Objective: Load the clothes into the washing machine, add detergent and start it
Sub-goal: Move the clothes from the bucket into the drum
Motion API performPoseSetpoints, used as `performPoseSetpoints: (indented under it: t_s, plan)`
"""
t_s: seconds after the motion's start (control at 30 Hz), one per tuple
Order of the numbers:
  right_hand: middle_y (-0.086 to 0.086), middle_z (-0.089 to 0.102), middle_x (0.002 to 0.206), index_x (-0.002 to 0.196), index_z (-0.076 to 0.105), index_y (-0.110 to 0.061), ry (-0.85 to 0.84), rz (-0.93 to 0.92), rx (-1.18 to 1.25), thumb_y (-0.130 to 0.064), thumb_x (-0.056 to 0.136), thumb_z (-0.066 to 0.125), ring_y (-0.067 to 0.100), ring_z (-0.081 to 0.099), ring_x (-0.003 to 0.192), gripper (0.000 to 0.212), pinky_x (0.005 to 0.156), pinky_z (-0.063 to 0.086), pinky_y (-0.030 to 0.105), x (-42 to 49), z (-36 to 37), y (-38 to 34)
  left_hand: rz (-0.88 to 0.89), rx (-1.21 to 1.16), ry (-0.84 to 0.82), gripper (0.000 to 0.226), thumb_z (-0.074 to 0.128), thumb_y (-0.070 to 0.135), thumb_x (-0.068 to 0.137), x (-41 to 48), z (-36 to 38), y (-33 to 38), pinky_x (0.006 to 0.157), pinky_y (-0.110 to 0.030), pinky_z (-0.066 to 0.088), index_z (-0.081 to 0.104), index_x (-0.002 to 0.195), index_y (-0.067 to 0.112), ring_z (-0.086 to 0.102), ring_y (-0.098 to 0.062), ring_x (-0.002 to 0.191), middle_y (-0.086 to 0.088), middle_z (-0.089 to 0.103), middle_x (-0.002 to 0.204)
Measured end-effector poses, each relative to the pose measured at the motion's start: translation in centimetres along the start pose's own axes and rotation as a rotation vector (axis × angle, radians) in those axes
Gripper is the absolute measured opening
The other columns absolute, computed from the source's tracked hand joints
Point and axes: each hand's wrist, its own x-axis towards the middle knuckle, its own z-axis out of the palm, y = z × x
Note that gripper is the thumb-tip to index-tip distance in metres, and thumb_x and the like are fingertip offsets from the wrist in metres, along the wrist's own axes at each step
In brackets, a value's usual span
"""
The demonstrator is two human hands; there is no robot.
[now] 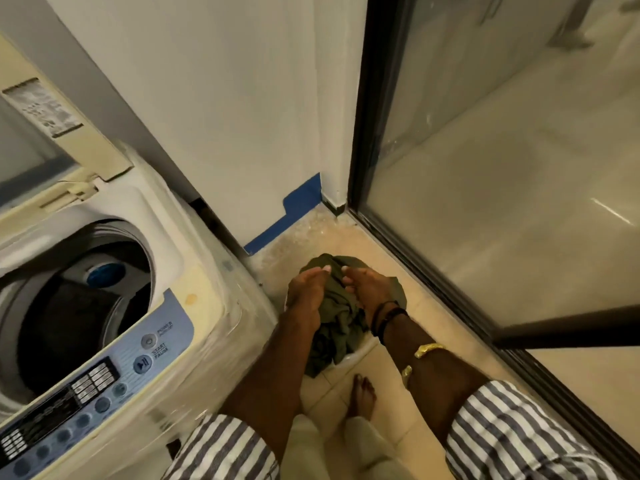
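Observation:
An olive-green garment [337, 317] lies bunched in a low white basket on the floor, right of the washing machine. My left hand [306, 292] and my right hand [367, 289] reach down side by side and grip the cloth from above. The top-loading washing machine [207, 306] stands at the left with its lid [52, 133] raised. Its drum [79, 306] is open, with dark cloth lying at the bottom. The control panel [104, 375] with the power and start buttons faces me at the front.
A white wall [242, 116] with a blue strip at its foot stands behind the basket. A dark-framed glass sliding door [485, 168] runs along the right. My bare foot [362, 398] is on the beige tiles just below the basket.

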Motion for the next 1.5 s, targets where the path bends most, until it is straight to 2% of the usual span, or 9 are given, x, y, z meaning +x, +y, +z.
performPoseSetpoints:
  t_s: [0.17, 0.37, 0.57, 0.77, 0.9, 1.0, 1.1, 1.23, 1.5]
  plan:
    - [0.006, 0.071, 0.087, 0.093, 0.072, -0.011, 0.071, -0.005, -0.117, -0.029, 0.085, 0.076, 0.017, 0.063, 0.076, 0.020, 0.058, 0.051, 0.023, 3.5, -0.2, 3.6, 0.015, 0.135, 0.071, 0.047, 0.080, 0.042, 0.078, 5.2, 0.3, -3.7, 0.097, -0.044, 0.055, 0.072, 0.114, 0.014, 0.068, -0.027, 0.104, -0.007, 0.073, 0.110]
    - [0.010, 0.074, 0.089, 0.086, 0.075, -0.009, 0.128, -0.003, -0.112, -0.020, 0.081, 0.079, 0.028, 0.069, 0.085, 0.013, 0.083, 0.059, 0.041, 9.2, -0.7, 8.3, -0.017, 0.310, 0.066, 0.063, 0.075, 0.038, 0.087, 9.4, 1.0, -6.0, 0.104, -0.036, 0.047, 0.055, 0.138, 0.008, 0.057, -0.032, 0.124, -0.014, 0.059, 0.138]
    - [-0.001, 0.073, 0.102, 0.109, 0.072, -0.019, 0.177, 0.011, -0.330, -0.036, 0.081, 0.079, 0.019, 0.068, 0.097, 0.034, 0.090, 0.057, 0.035, 14.8, -0.9, 12.3, 0.014, 0.501, 0.163, 0.084, 0.074, 0.044, 0.086, 15.3, 0.9, -9.4, 0.106, -0.036, 0.041, 0.034, 0.152, 0.012, 0.045, -0.031, 0.135, -0.013, 0.043, 0.152]
    - [0.001, 0.066, 0.115, 0.116, 0.065, -0.035, 0.319, -0.068, -0.677, -0.070, 0.062, 0.064, 0.027, 0.061, 0.109, 0.065, 0.095, 0.052, 0.048, 20.9, -2.2, 15.1, -0.039, 0.698, 0.311, 0.115, 0.078, 0.065, 0.068, 21.3, -0.2, -13.4, 0.114, -0.048, 0.031, 0.022, 0.156, 0.016, 0.034, -0.035, 0.141, -0.014, 0.034, 0.155]
    - [0.009, 0.050, 0.139, 0.125, 0.058, -0.033, 0.408, -0.123, -0.827, -0.068, 0.065, 0.070, 0.033, 0.042, 0.131, 0.071, 0.106, 0.038, 0.058, 24.3, -3.9, 15.7, -0.181, 0.537, 0.270, 0.135, 0.087, 0.066, 0.054, 23.8, -0.9, -15.9, 0.109, -0.054, 0.041, 0.007, 0.156, 0.029, 0.037, -0.042, 0.136, -0.017, 0.031, 0.153]
    - [0.008, 0.016, 0.165, 0.150, 0.036, -0.027, 0.312, -0.036, -0.781, -0.069, 0.066, 0.077, 0.032, 0.017, 0.150, 0.102, 0.121, 0.022, 0.051, 25.4, -5.0, 15.9, -0.199, 0.335, 0.246, 0.148, 0.089, 0.075, 0.022, 25.2, -1.6, -17.2, 0.099, -0.058, 0.051, 0.010, 0.145, 0.052, 0.048, -0.039, 0.129, -0.011, 0.039, 0.149]
    - [0.008, 0.022, 0.162, 0.156, 0.014, -0.031, 0.251, 0.072, -0.678, -0.086, 0.049, 0.074, 0.035, 0.027, 0.146, 0.134, 0.118, 0.029, 0.054, 26.1, -4.8, 16.6, -0.210, 0.149, 0.228, 0.151, 0.095, 0.063, 0.017, 26.3, -1.6, -17.9, 0.100, -0.058, 0.050, 0.017, 0.145, 0.048, 0.049, -0.032, 0.128, -0.003, 0.042, 0.147]
    - [-0.001, 0.043, 0.150, 0.152, 0.023, -0.036, 0.171, 0.068, -0.540, -0.089, 0.037, 0.077, 0.028, 0.047, 0.135, 0.138, 0.109, 0.044, 0.048, 26.1, -3.0, 16.8, -0.312, -0.008, 0.221, 0.139, 0.096, 0.059, 0.014, 26.5, -0.8, -18.1, 0.094, -0.051, 0.055, 0.048, 0.141, 0.029, 0.061, -0.031, 0.113, -0.004, 0.061, 0.132]
    - [0.002, 0.065, 0.122, 0.127, 0.057, -0.022, 0.217, 0.070, -0.719, -0.089, 0.043, 0.071, 0.026, 0.062, 0.108, 0.108, 0.096, 0.054, 0.043, 23.7, -3.0, 15.2, -0.320, -0.140, 0.173, 0.047, 0.077, 0.028, 0.056, 22.7, -0.5, -16.7, 0.080, -0.053, 0.061, 0.075, 0.102, 0.021, 0.072, -0.036, 0.090, -0.010, 0.077, 0.098]
